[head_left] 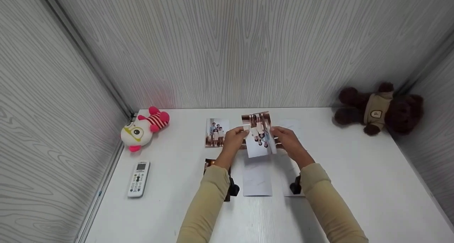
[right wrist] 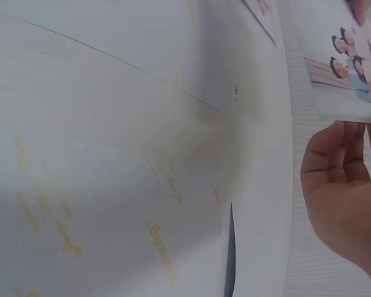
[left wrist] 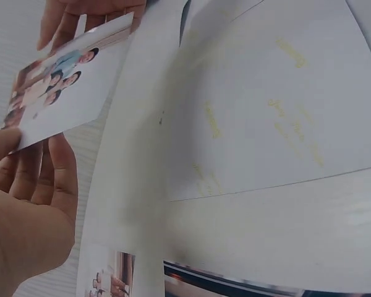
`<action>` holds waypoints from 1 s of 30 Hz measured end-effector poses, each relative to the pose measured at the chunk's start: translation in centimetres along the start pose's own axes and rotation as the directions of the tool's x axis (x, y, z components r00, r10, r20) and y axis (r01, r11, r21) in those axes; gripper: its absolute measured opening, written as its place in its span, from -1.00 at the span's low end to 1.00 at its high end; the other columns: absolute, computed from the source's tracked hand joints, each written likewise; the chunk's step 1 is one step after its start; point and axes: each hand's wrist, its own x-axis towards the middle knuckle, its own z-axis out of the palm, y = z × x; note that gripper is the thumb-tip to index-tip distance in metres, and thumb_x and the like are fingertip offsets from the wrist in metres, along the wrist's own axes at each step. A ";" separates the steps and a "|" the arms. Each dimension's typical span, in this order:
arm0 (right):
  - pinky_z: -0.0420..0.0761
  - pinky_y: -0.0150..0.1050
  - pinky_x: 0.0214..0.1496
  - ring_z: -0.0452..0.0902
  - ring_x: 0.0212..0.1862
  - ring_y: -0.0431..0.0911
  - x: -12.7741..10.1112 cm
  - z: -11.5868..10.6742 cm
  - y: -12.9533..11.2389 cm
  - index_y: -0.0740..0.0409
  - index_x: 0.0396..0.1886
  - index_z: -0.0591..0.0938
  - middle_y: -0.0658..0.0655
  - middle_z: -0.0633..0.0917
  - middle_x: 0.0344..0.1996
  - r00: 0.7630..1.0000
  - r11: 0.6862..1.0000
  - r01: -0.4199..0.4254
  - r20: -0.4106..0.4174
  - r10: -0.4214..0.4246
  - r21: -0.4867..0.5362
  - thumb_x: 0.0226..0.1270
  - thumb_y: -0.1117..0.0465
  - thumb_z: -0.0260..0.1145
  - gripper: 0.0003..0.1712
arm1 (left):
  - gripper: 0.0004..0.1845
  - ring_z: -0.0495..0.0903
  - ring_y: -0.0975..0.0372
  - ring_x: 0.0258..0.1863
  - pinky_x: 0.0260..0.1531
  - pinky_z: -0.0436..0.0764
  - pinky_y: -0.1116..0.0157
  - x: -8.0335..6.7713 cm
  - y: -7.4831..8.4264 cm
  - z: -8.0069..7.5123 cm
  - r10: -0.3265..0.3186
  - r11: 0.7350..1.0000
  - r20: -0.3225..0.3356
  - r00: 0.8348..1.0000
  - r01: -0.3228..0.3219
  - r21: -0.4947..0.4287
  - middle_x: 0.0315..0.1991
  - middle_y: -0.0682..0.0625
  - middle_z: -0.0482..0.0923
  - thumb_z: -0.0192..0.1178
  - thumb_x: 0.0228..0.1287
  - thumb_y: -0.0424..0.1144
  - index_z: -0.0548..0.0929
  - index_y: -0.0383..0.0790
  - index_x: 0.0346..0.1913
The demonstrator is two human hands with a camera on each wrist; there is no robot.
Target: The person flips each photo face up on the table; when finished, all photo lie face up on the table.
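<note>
While both hands hover above the white table (head_left: 354,172), the left hand (head_left: 234,139) and right hand (head_left: 288,140) pinch opposite edges of a glossy rectangular family photograph (head_left: 259,133), raised over face-down white prints (head_left: 256,181).

A white bench (head_left: 354,186) with a faint wood grain is filling the lower half of the head view, boxed in on three sides by pale grey panels (head_left: 248,48) printed with a wavy wood pattern. Metal strips (head_left: 88,58) are running along the corners where the panels are meeting. Soft, even light is falling from above, casting only faint shadows on the bench.
</note>
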 end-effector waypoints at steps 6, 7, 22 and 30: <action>0.66 -0.25 -0.10 0.62 -0.11 -0.11 0.1 0.3 0.0 0.11 0.35 0.53 0.09 0.63 0.01 0.999 1.000 -0.014 -0.028 0.015 0.028 0.59 0.03 0.15 -0.54 | -0.42 0.60 0.05 0.21 0.18 0.62 0.12 -0.4 -0.1 0.0 -0.018 0.998 0.033 0.999 0.017 0.054 0.33 -0.16 0.54 0.21 0.44 -0.06 0.47 -0.22 0.43; 0.66 -0.24 -0.09 0.62 -0.10 -0.10 0.1 0.3 -0.1 0.10 0.35 0.53 0.09 0.63 0.02 0.999 0.999 -0.021 -0.034 0.023 0.046 0.59 0.03 0.15 -0.54 | -0.42 0.61 0.04 0.20 0.18 0.63 0.11 -0.5 -0.1 0.1 -0.027 0.999 0.049 0.998 0.025 0.041 0.31 -0.17 0.55 0.22 0.44 -0.07 0.47 -0.21 0.43; 0.72 -0.32 -0.12 0.63 -0.10 -0.15 -0.2 0.5 1.2 0.12 0.52 0.35 0.19 0.54 0.29 0.988 0.975 -0.137 0.091 0.122 0.176 0.54 0.13 0.22 -0.38 | -0.50 0.72 0.16 -0.17 -0.28 0.76 0.24 -1.0 -0.3 0.5 -0.054 0.976 0.064 0.997 0.066 -0.208 0.22 -0.23 0.59 0.16 0.46 -0.27 0.47 -0.29 0.40; 0.72 -0.36 -0.13 0.57 -0.19 -0.18 -0.2 0.8 1.5 0.16 0.52 0.34 0.21 0.49 0.31 0.989 0.972 -0.144 0.050 0.137 0.186 0.56 0.25 0.16 -0.41 | -0.46 0.72 0.17 -0.30 -0.31 0.77 0.25 -1.3 -0.7 0.5 -0.123 0.967 0.037 0.992 0.128 -0.222 0.37 -0.24 0.46 0.19 0.45 -0.23 0.43 -0.21 0.44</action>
